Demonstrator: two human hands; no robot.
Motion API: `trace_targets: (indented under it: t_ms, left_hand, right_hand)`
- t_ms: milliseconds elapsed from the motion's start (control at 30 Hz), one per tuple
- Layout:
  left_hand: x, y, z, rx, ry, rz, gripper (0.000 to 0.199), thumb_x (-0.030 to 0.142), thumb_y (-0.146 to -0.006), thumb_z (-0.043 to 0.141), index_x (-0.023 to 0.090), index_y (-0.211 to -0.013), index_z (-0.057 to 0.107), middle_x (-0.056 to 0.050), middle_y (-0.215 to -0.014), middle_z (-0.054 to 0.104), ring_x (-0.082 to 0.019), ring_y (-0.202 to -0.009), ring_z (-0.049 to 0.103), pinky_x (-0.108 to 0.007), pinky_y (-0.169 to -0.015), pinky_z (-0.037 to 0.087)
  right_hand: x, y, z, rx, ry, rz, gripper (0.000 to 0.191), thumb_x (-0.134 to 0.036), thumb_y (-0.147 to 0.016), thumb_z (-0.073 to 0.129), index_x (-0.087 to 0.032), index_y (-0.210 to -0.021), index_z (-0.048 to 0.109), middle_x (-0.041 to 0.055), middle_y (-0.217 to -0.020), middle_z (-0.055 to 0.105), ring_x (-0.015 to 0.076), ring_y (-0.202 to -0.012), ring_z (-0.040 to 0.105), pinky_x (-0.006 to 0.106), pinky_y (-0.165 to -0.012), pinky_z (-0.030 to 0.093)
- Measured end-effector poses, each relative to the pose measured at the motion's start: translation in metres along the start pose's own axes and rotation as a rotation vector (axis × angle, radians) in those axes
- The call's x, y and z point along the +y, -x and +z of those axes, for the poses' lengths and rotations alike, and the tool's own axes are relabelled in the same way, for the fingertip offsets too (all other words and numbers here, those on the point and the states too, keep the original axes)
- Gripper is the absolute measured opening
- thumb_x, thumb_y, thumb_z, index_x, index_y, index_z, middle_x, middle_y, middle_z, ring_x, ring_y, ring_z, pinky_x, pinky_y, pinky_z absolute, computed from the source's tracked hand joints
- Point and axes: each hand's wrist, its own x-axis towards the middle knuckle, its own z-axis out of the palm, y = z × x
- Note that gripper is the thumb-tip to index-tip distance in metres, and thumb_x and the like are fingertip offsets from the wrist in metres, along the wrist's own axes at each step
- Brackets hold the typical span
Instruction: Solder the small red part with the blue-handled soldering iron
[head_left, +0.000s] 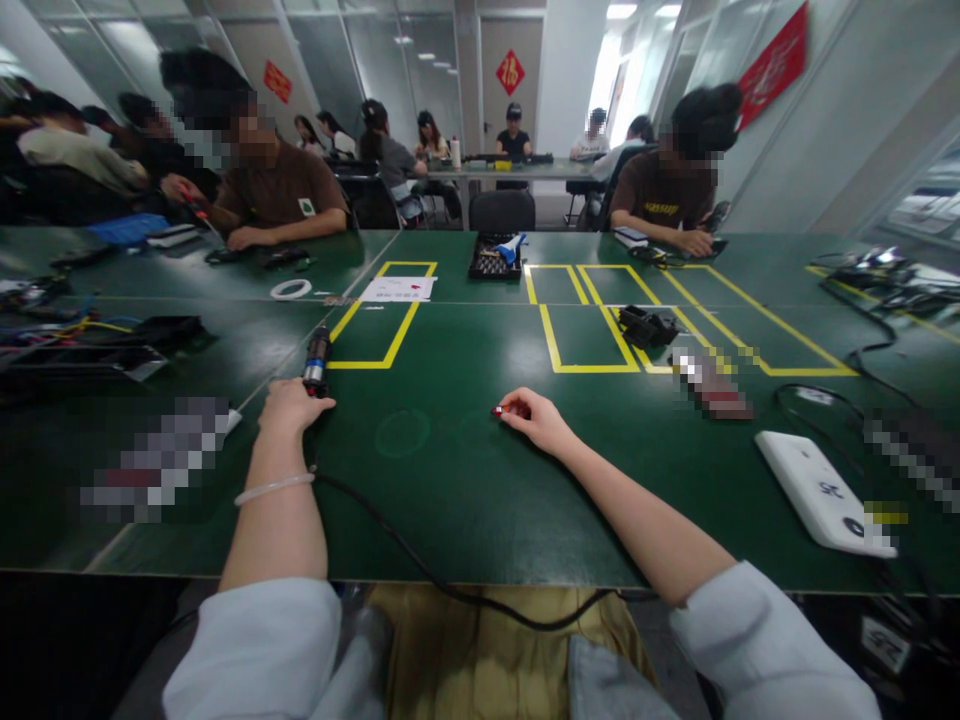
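Observation:
At the left my left hand (pixel 289 402) is closed around the near end of a dark cylindrical tool (pixel 317 362) with a blue and silver band. The tool points away from me across the green table. Its exact kind I cannot make out. Nearer the middle, my right hand (pixel 536 418) pinches a small red-tipped piece (pixel 498 411) between thumb and fingertips, just over the tabletop. The piece is too small to name, and the fingers cover part of it. A black cable (pixel 405 545) runs from beside my left wrist over the table's front edge.
Yellow tape outlines (pixel 360 365) mark the green table (pixel 450 480). A black tray (pixel 494 262) holds a blue-and-white item. A black part (pixel 646 327) lies right of centre, a white power bank (pixel 814 490) at right, a tape roll (pixel 291 290) at left. Two people work opposite.

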Motion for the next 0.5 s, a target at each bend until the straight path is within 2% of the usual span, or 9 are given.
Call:
trace_targets:
  t_ms: [100,200,333,500]
  left_hand:
    - [0.008,0.0,0.002,-0.019,-0.04,-0.065,0.068,0.047,-0.07,0.069,0.006,-0.121,0.052,-0.02,-0.125,0.046,-0.03,-0.106,0.055,-0.037,-0.083,0.046]
    - [0.017,0.007,-0.002,-0.033,-0.05,-0.074,0.068,0.048,-0.072,0.068,0.01,-0.125,0.051,-0.021,-0.131,0.043,-0.034,-0.109,0.055,-0.042,-0.086,0.046]
    - [0.024,0.014,-0.005,0.01,-0.078,-0.066,0.067,0.051,-0.071,0.068,0.011,-0.124,0.055,-0.024,-0.13,0.046,-0.041,-0.118,0.05,-0.046,-0.087,0.047]
    - [0.04,0.017,0.003,0.051,-0.063,0.007,0.065,0.052,-0.071,0.066,0.012,-0.122,0.057,-0.025,-0.124,0.052,-0.04,-0.113,0.054,-0.045,-0.085,0.048]
  right_hand:
    - [0.0,0.0,0.0,-0.004,0.001,0.015,0.018,-0.026,-0.079,0.063,-0.015,-0.094,0.062,-0.0014,-0.074,0.057,0.0107,-0.063,0.049,0.025,-0.063,0.042]
    - [0.0,0.0,0.0,-0.007,0.006,0.012,0.018,-0.026,-0.079,0.063,-0.015,-0.094,0.062,-0.0014,-0.074,0.058,0.0108,-0.064,0.05,0.025,-0.064,0.042]
    - [0.001,0.0,0.001,-0.01,-0.009,0.011,0.019,-0.027,-0.079,0.062,-0.016,-0.095,0.061,-0.0014,-0.074,0.058,0.011,-0.063,0.05,0.025,-0.063,0.042]
    - [0.002,-0.001,0.002,-0.01,-0.034,-0.004,0.021,-0.026,-0.079,0.062,-0.017,-0.098,0.06,-0.0007,-0.078,0.059,0.0109,-0.065,0.05,0.025,-0.063,0.041]
